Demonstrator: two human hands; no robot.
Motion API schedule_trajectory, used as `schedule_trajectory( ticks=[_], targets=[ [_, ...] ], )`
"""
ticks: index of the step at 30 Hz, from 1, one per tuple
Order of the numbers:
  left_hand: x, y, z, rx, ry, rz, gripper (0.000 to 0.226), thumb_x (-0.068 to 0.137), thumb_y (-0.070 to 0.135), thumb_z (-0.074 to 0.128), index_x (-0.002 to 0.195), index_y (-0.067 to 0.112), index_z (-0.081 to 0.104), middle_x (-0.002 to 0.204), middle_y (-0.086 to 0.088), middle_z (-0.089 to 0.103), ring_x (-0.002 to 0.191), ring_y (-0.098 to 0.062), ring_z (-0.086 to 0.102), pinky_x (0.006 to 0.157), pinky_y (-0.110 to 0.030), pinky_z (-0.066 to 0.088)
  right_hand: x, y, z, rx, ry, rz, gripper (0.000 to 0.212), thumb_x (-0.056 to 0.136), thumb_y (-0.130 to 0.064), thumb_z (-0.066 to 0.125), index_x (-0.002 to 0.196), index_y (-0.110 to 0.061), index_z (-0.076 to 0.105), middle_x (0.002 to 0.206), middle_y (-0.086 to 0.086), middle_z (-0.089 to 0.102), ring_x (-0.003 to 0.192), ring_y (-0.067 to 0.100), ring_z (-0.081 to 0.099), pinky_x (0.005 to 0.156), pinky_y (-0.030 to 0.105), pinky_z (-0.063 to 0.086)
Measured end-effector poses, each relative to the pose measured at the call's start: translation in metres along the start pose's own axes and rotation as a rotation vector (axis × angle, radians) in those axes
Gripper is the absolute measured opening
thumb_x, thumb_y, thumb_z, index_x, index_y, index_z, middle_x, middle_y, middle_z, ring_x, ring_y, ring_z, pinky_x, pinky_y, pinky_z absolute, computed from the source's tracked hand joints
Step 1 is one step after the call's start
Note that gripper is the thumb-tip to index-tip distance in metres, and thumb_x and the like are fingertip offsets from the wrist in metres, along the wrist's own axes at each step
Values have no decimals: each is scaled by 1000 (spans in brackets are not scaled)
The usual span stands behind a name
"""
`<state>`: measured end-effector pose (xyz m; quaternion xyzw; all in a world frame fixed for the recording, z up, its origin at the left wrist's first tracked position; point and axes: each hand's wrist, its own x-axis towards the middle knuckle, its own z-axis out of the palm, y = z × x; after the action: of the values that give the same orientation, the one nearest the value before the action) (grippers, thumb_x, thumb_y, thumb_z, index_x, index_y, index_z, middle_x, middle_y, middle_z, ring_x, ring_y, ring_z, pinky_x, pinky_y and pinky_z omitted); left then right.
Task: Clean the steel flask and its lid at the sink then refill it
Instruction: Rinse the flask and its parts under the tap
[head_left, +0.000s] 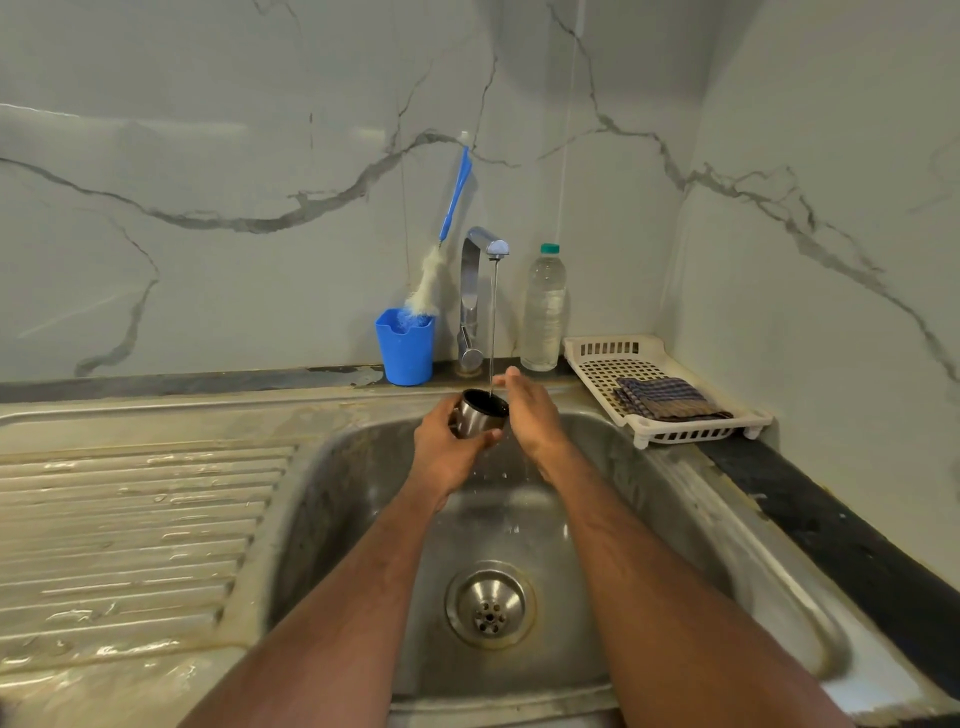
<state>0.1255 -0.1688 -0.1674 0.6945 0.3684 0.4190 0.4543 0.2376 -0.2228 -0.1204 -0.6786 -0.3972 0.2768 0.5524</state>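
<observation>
lid (480, 414): held open end up, tilted toward tap (480, 291), under stream | left hand (451, 451): fingers curled round its wall | right hand (530, 410): fingers straight, just beside rim, holding nothing

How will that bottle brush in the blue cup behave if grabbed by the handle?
The bottle brush probably feels light: thin blue plastic handle, fluffy white head. The head looks wet and soft, so likely floppy and drippy. It leans on the wall with its head in the blue cup, so lifting it may tip the cup.
</observation>
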Motion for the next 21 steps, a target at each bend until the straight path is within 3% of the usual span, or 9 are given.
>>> schedule_trajectory(
  ticks=[2, 4, 7, 10, 11, 13, 16, 19, 21],
  targets=[
    [0, 1, -1, 75, 26, 18, 59, 77, 12, 87, 129, 19, 61, 114, 4, 67, 101, -10, 63, 88, -29, 56, -2, 0, 1, -80, -113, -15, 61, 106, -56, 22, 107, -18, 70, 100, -8, 63, 95, 8, 57, 93, 38, 41],
    [1, 2, -3, 96, 67, 39, 59, 74, 9, 88, 126, 18, 62, 111, 5, 68, 102, -14, 65, 91, -33, 56, -2, 4, 1, -179, -182, 29, 67, 104, -63, 20, 118, -16, 67, 106, -3, 64, 94, 9, 58, 95, 40, 42],
    [-2, 6, -1, 148, 26, 70, 63, 72, 6, 88, 128, 16, 61, 114, 4, 66, 100, -8, 62, 80, -13, 50, 5, 12, 2, -352, -14, -7, 69, 104, -62, 20, 114, -11, 65, 99, 3, 62, 96, 17, 58, 89, 35, 43],
    [-2, 6, 2, 158, -89, 80, 60, 79, -1, 82, 134, 10, 58, 120, -2, 65, 93, -4, 61, 70, -6, 50, 13, 17, 3, -304, -72, -143, 61, 101, -63, 35, 118, -14, 67, 137, 6, 54, 117, 20, 58, 97, 44, 51],
    [-2, 5, 2, 151, -92, 76, 58, 81, -1, 80, 134, 9, 58, 122, -4, 66, 95, -6, 62, 71, -7, 52, 14, 18, 1, -299, -183, -165, 57, 100, -60, 43, 122, -14, 67, 146, 1, 46, 124, 18, 53, 98, 42, 52],
    [-1, 2, -2, 153, -60, 55, 56, 81, 3, 81, 132, 12, 60, 120, -1, 67, 104, -11, 64, 83, -18, 54, 13, 20, -8, -317, -374, -126, 47, 96, -53, 58, 118, -13, 71, 130, -5, 55, 112, 13, 56, 85, 29, 52],
    [-1, 0, -5, 74, -23, -15, 58, 77, 5, 84, 129, 16, 62, 118, 3, 69, 110, -14, 64, 99, -34, 53, 12, 23, -14, -354, -257, -86, 44, 88, -60, 66, 91, -16, 74, 88, -4, 70, 84, 14, 64, 74, 31, 50],
    [1, 0, 0, -41, -29, -45, 58, 73, 8, 85, 125, 23, 64, 113, 3, 73, 108, -15, 68, 98, -44, 57, 14, 23, -4, -281, -161, -188, 27, 82, -44, 79, 99, -26, 67, 101, -6, 68, 95, 14, 64, 75, 29, 51],
    [3, 0, 1, -19, -67, -56, 66, 66, 13, 85, 127, 24, 63, 116, 1, 72, 111, -18, 68, 99, -47, 56, 15, 24, -5, -216, -185, -168, 39, 79, -30, 85, 107, -28, 57, 111, -5, 62, 100, 18, 64, 75, 33, 56]
  ],
)
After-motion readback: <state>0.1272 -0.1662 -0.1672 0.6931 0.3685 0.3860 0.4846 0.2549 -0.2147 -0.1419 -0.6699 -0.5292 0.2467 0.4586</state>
